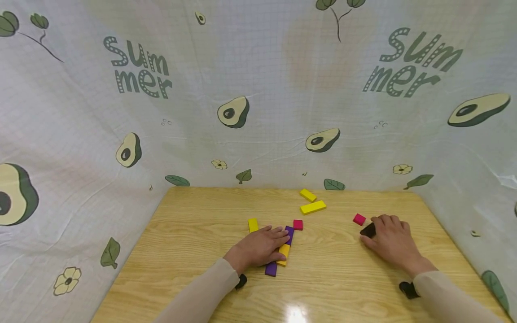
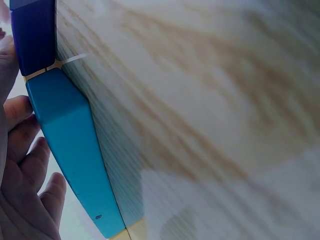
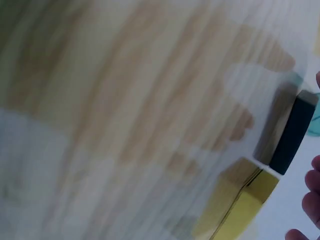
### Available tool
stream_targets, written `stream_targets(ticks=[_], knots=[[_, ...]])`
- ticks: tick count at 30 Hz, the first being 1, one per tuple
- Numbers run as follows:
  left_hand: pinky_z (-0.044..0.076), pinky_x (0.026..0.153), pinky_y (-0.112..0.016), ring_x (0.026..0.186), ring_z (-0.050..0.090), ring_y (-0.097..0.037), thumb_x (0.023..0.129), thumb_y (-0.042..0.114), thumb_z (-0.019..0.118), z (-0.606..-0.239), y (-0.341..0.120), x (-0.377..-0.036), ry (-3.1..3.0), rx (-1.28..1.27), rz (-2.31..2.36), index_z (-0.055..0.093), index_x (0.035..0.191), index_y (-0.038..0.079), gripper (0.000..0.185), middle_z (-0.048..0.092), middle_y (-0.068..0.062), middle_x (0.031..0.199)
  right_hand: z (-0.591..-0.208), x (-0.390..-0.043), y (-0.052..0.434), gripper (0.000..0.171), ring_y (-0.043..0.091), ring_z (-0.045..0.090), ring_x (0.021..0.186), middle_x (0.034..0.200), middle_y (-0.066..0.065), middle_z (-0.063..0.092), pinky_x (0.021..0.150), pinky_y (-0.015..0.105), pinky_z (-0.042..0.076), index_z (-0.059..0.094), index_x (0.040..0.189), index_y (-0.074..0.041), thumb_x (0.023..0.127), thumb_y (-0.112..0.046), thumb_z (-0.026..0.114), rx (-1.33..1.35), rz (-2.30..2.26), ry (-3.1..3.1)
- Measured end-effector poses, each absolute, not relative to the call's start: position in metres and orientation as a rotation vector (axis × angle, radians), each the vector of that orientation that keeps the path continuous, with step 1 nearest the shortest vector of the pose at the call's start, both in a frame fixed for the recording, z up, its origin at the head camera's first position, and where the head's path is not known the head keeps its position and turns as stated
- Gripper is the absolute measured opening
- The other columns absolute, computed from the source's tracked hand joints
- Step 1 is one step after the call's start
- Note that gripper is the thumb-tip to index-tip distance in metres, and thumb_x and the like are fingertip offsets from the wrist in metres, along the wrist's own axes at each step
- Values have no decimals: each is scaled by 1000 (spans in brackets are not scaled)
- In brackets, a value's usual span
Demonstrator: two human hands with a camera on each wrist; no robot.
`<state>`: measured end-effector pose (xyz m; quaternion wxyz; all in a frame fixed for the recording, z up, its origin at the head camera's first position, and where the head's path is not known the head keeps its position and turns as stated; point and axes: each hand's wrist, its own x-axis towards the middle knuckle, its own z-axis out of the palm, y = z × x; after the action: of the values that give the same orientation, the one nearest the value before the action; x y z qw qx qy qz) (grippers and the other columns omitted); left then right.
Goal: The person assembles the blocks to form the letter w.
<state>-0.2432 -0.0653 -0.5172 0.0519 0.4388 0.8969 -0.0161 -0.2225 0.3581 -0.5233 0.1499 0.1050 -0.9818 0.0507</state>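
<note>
My left hand [image 1: 260, 246] lies over a group of flat blocks, fingers extended and thumb along an orange block [image 1: 284, 252]. A purple block [image 1: 289, 234] shows beyond its fingertips, another purple block [image 1: 271, 269] below its palm, and a yellow block [image 1: 252, 225] past its knuckles. In the left wrist view, the fingers [image 2: 30, 155] lie beside a blue block [image 2: 75, 150], with a purple block [image 2: 34, 37] at its end. My right hand [image 1: 392, 240] pinches a black block [image 1: 368, 230] between thumb and fingers at the right. A yellow block [image 3: 245, 210] lies near it in the right wrist view.
Beside the black block is a red square block [image 1: 359, 219]; another red square [image 1: 298, 224] sits by the upper purple block. Two yellow blocks [image 1: 313, 207] lie farther back on the wooden table [image 1: 194, 211]. A printed cloth [image 1: 274, 89] encloses the back and sides.
</note>
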Motion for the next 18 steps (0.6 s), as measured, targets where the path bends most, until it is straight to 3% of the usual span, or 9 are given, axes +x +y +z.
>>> stream_targets(ticks=[18], knots=[[27,132,-38,159,31,-14,110,60,39,-516,-65,-243,2723,1318,-58,39,165,21,68,37,5,170,-532,-223,369,64,51,52,110,119,31,61,83,68,41,65,121,8,92,-47,78,302,101,-2807]])
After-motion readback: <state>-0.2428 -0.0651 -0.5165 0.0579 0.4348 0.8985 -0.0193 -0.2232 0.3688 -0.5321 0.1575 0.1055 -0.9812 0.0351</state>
